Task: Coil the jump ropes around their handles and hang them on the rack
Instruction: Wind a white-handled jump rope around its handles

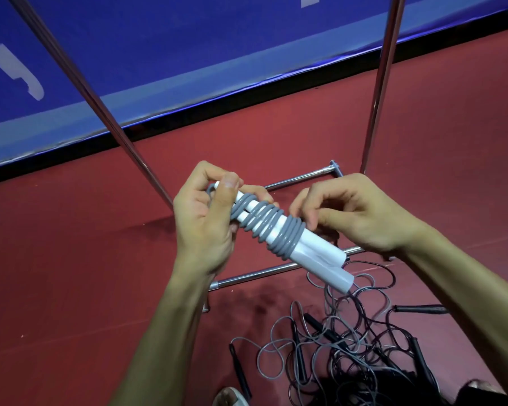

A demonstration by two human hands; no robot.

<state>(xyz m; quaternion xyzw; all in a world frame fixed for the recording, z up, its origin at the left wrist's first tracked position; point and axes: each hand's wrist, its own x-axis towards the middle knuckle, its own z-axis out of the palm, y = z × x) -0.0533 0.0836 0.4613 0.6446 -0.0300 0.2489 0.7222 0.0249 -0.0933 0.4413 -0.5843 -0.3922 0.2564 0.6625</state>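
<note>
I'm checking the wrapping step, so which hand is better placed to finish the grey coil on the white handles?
Probably right: the right hand curls fingers onto the grey coil, while the left hand grips the white handles, steadying them.

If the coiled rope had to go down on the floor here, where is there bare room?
Bare red floor lies left of the rack's left pole, up to the blue barrier. Another bare stretch lies right of the right pole. Crowded: the rope tangle between the forearms, below the coiled rope and base bars.
</note>
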